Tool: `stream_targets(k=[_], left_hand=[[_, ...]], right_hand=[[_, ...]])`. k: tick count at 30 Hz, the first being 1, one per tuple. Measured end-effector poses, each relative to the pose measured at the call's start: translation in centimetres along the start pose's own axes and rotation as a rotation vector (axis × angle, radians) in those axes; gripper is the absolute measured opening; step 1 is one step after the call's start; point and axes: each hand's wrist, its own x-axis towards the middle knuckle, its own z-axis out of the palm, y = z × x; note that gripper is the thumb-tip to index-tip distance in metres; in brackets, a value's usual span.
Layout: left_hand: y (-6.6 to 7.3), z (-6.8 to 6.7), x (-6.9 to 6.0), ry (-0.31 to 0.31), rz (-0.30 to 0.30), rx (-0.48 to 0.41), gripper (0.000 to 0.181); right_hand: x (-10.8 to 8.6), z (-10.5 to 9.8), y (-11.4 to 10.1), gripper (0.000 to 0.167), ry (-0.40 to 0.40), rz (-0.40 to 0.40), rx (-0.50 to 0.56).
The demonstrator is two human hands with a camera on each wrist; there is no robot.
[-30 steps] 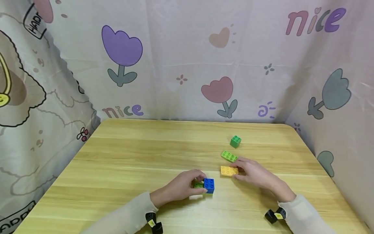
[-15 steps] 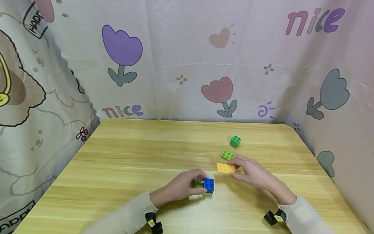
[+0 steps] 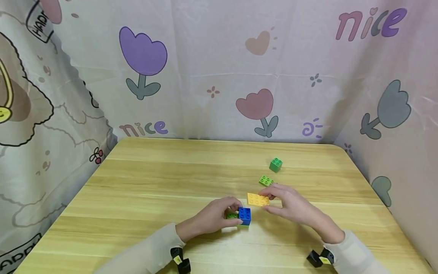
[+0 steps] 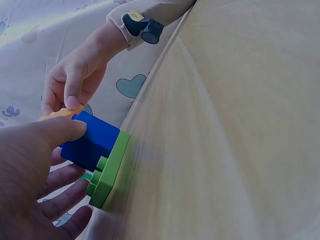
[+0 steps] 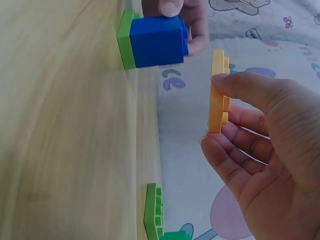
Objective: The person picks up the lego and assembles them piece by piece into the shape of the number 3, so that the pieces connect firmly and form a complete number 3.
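My left hand (image 3: 215,215) pinches a blue building block (image 3: 244,215) between thumb and fingers. That block sits on one end of a flat light green block (image 4: 108,172), which rests on the table; studs show at its uncovered end. Just right of them, my right hand (image 3: 291,203) pinches a flat yellow block (image 3: 257,199) by its right end. In the right wrist view the yellow block (image 5: 217,95) is raised off the table, studs facing away from the tabletop, apart from the blue block (image 5: 157,42).
Behind the right hand lies another flat light green block (image 3: 266,180), partly covered by its fingers. Farther back stands a green cube-shaped block (image 3: 275,165). The wooden table (image 3: 154,171) ends at a patterned cloth (image 3: 205,57) hanging behind it.
My right hand has lifted the yellow block and carried it left, closer to the blue block. The left hand has stayed in place with its hold.
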Motion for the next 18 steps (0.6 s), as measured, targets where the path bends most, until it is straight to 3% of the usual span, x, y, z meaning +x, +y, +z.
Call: stream_targets(k=[18], left_hand=[[-0.1,0.0,0.0,-0.01,0.0,-0.027,0.029]], right_hand=[[0.9,0.5,-2.2,0.031,-0.039,-0.128,0.004]])
